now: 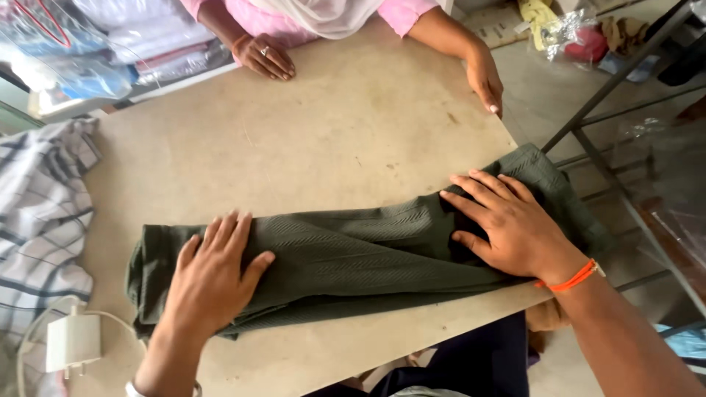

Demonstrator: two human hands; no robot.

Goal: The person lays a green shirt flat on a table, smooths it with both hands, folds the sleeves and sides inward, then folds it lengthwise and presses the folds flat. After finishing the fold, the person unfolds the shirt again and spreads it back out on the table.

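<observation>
A dark olive-green ribbed cloth (pixel 353 254) lies folded in a long band across the beige table (pixel 331 125), near its front edge. My left hand (pixel 213 276) rests flat on the cloth's left part, fingers spread. My right hand (pixel 507 224), with an orange band at the wrist, presses flat on the cloth's right part, where the fabric bunches and hangs a little over the table's right edge. Neither hand grips anything.
Another person in pink stands across the table, one hand (pixel 266 57) and the other hand (pixel 485 79) resting on its far side. A checked cloth (pixel 40 213) and a white charger with cable (pixel 72 342) lie at the left. Metal rack bars (pixel 610 88) stand to the right.
</observation>
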